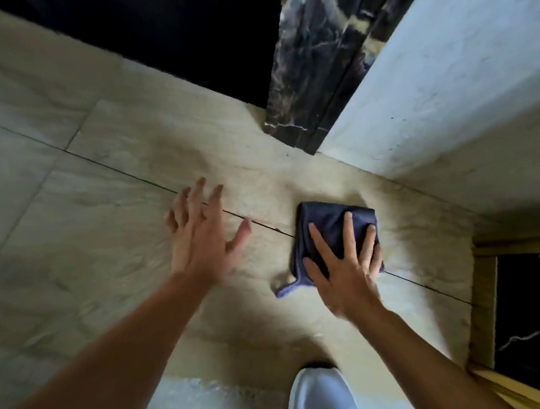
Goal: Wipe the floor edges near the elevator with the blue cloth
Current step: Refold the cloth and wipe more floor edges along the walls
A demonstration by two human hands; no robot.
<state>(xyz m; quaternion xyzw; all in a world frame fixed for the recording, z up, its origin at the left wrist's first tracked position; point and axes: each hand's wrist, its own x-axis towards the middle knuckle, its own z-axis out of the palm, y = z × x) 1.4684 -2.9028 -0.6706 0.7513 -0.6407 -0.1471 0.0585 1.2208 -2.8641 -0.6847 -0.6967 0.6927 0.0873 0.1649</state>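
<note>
Right hand (344, 272) flat on folded blue cloth (329, 229), left hand (198, 239) spread over floor (107, 228).

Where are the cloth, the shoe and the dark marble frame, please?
cloth (329, 229): head view, on its bare upper fold.
shoe (322, 395): head view, on the toe.
marble frame (314, 61): head view, on its veined face.

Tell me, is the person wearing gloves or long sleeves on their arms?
No. The left hand and right hand are bare, with no gloves, rings or watch showing. Both forearms are uncovered as far as the picture shows, so no sleeves appear.
</note>
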